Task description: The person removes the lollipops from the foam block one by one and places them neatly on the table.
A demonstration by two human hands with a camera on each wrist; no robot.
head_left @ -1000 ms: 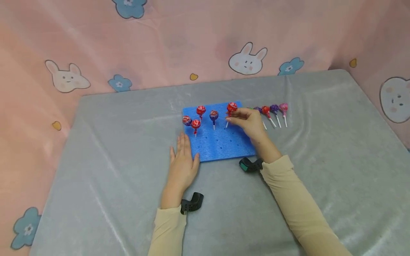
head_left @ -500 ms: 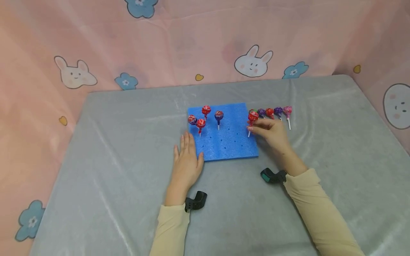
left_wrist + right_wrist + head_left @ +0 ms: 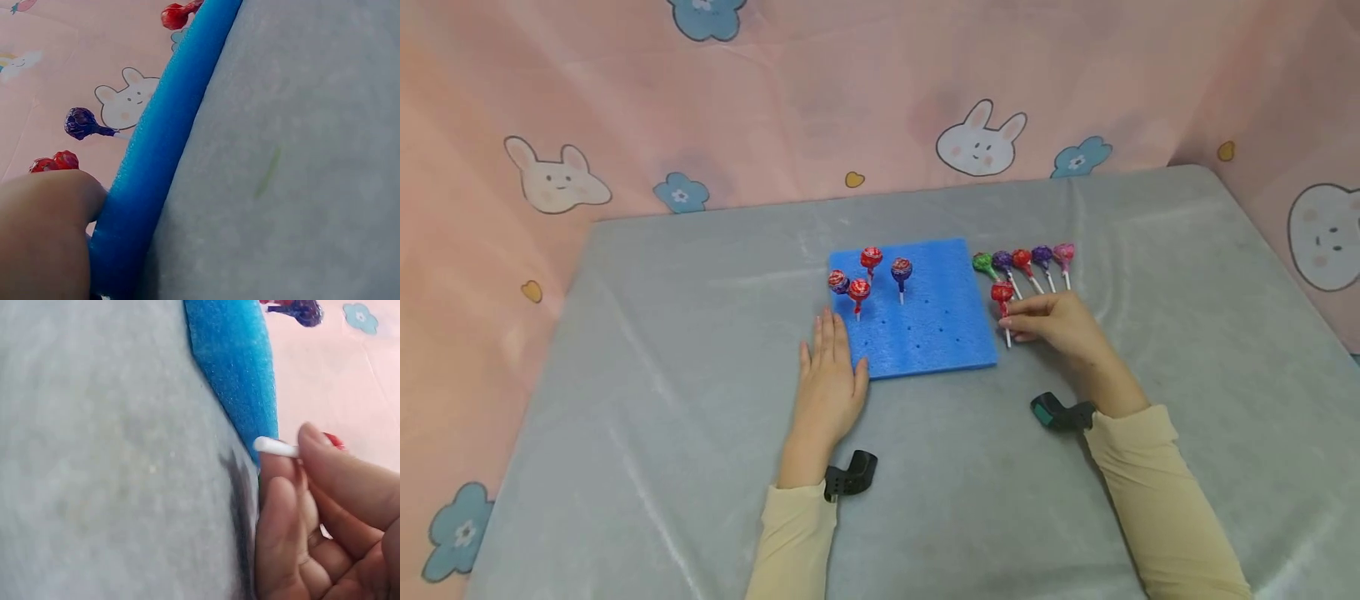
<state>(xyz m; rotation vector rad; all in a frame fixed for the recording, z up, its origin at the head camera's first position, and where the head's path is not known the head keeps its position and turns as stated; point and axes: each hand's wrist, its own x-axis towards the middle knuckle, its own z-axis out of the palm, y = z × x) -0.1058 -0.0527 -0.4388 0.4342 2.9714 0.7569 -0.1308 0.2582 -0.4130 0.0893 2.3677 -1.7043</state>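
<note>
My right hand [image 3: 1060,329] pinches a red-wrapped lollipop [image 3: 1002,292] just off the right edge of a blue foam board [image 3: 925,350]. Its white stick [image 3: 278,447] points out past the thumb and fingertips in the right wrist view. The left hand [image 3: 829,387] lies with straight fingers against the board's left edge. Several lollipops stand in the board's left and middle part, among them a purple one [image 3: 901,269] and a red one [image 3: 871,257]. Small dark holes dot the rest of the board.
Right of the board, several lollipops lie in a row on the grey tabletop [image 3: 700,333]: a green one [image 3: 983,263] at the left, a pink one [image 3: 1063,252] at the right end. A pink printed curtain [image 3: 820,100] hangs behind the table.
My right hand has moved from over the board to the right and toward me, with the red lollipop still pinched. The left hand stays at the board's edge.
</note>
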